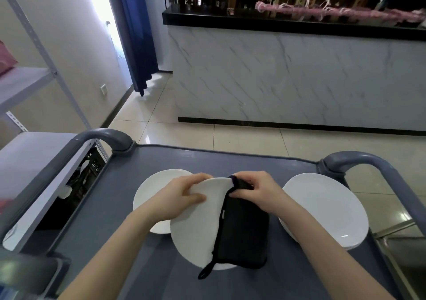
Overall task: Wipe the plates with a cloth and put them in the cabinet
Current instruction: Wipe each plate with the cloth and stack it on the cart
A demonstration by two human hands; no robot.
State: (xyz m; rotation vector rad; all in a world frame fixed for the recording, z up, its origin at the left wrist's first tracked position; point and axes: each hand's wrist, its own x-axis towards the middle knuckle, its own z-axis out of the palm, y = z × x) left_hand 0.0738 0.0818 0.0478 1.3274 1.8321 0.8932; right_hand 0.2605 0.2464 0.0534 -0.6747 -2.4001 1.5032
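Forearms rise from the bottom edge toward mid-frame, over a grey cart [138, 265]. At centre left a white left plate [147, 191] lies flat on the cart, partly hidden behind the held one. The left hand [182, 198] grips the upper-left rim of the held plate [198, 226] — thumb on the face, fingers curled behind. That plate is lifted off the cart and tilted, face toward the camera; being round, it has no long axis. It looks like glazed ceramic, so I judge it stiff, smooth, fairly heavy and breakable; a rim grip suits it. A black cloth [244, 230] covers the plate's right half — soft and limp, long axis running top to bottom of the frame, hanging loop at its lower-left end. The right hand [255, 191] pinches the cloth's top edge at the plate's upper rim. At centre right, a right plate [322, 210] rests flat, apart from both hands.
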